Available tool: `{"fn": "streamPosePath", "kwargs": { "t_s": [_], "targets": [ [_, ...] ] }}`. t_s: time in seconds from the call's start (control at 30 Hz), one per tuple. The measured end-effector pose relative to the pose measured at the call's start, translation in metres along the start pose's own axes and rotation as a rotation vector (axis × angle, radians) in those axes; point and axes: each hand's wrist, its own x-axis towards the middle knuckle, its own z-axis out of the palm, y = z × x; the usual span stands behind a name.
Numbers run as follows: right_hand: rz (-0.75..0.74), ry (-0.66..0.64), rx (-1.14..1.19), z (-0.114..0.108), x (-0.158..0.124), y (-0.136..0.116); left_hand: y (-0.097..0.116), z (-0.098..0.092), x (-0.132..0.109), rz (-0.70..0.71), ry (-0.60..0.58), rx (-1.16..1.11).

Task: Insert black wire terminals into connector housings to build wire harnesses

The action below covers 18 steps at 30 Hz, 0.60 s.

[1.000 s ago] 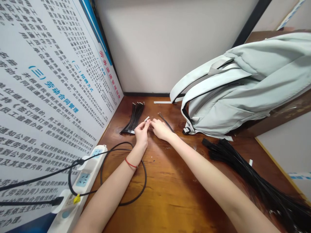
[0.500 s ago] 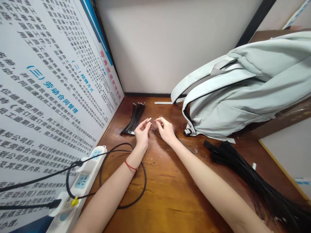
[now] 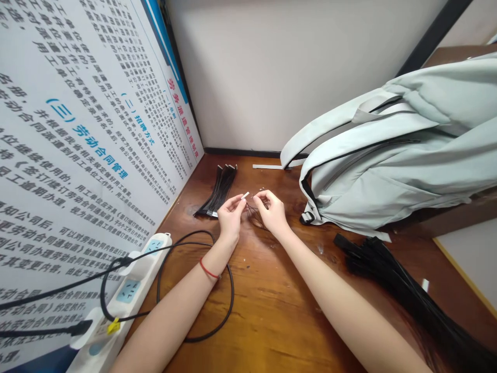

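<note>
My left hand (image 3: 230, 217), with a red cord round its wrist, pinches a small white connector (image 3: 245, 195) between thumb and fingertips. Close beside it on the right, my right hand (image 3: 273, 211) is closed in a pinch at the ends of thin dark wires (image 3: 253, 211). The wires run between the two hands and under the right one; exactly what its fingertips grip is too small to make out. A short bundle of black wires (image 3: 220, 190) with pale ends lies just beyond my left hand. Tiny light bits are scattered past the fingertips.
A long black wire bundle (image 3: 404, 285) lies on the wooden table (image 3: 267, 316) at the right. Behind it rests a pale grey backpack (image 3: 388, 171). On the left are a white power strip (image 3: 130, 290) and a looped black cable (image 3: 232, 290). A white strip (image 3: 267, 167) lies near the wall.
The camera view has shifted slightly, so the scene sits a little differently. My right fingertips have moved a little relative to the wires; the left hand still pinches the white connector.
</note>
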Motion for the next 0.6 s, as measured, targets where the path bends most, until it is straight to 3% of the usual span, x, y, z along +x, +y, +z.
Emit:
{"fn": "streamPosePath", "kwargs": {
  "t_s": [0.6],
  "targets": [
    [0.000, -0.041, 0.095, 0.011, -0.005, 0.004, 0.008, 0.006, -0.004, -0.138, 0.015, -0.093]
  ]
}}
